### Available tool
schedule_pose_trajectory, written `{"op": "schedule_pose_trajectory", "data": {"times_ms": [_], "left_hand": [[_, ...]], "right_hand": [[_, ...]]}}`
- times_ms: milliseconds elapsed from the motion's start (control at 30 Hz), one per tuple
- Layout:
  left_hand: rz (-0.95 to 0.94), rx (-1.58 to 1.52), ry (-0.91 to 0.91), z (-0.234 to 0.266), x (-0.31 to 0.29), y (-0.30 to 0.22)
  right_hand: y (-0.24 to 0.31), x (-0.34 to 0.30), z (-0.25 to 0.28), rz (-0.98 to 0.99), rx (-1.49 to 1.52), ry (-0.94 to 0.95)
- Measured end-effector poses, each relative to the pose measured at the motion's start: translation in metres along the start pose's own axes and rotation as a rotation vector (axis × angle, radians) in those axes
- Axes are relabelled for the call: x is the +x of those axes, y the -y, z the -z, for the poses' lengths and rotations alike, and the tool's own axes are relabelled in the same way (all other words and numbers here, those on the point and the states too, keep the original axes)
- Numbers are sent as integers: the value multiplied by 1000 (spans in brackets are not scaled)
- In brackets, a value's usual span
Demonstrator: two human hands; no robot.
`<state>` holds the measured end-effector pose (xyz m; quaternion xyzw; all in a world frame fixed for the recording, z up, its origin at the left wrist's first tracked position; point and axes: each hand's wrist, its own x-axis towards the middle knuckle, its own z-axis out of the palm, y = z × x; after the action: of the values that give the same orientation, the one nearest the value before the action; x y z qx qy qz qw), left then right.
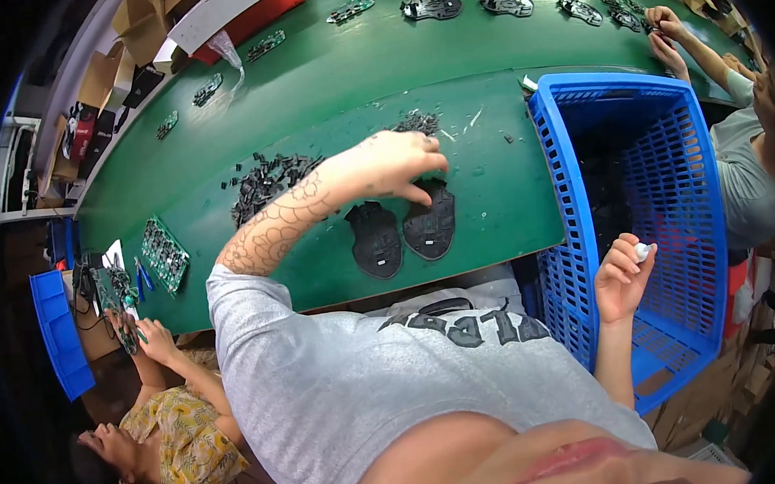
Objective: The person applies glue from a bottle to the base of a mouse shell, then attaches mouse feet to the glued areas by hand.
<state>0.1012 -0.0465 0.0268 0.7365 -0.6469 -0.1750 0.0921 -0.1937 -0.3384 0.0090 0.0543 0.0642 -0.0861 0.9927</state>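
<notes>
My left hand (398, 163) hovers over the green table, its thumb spread from the fingers and nothing visible between them. Under the thumb lies a black plastic mouse base (431, 226). A second black mouse base (376, 243) lies beside it on the left. Just beyond my fingers is a small heap of dark bits (419, 123). A bigger pile of small black plastic parts (268, 183) is partly covered by my left forearm. Raised by the blue basket, my right hand (622, 276) is closed round a small object with a round white end (642, 251); the rest is hidden.
A tall blue plastic basket (586, 221) stands against the table's right end. Green circuit boards (165, 256) and further mouse bases (432, 8) lie along the green table (325, 86). Co-workers sit left (187, 441) and right (752, 184), handling parts.
</notes>
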Motion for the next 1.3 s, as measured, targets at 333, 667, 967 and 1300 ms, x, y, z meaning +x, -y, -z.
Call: {"op": "schedule_pose_trajectory", "data": {"times_ms": [333, 667, 967, 1300], "left_hand": [[184, -198, -307, 16, 7, 43], [944, -98, -801, 22, 13, 240], [507, -350, -568, 41, -26, 127], [374, -169, -72, -24, -95, -25]], "right_hand": [[2, 1, 3, -13, 3, 16], [-2, -3, 1, -10, 26, 16], [-1, 1, -4, -15, 76, -14], [0, 1, -6, -49, 89, -3]]}}
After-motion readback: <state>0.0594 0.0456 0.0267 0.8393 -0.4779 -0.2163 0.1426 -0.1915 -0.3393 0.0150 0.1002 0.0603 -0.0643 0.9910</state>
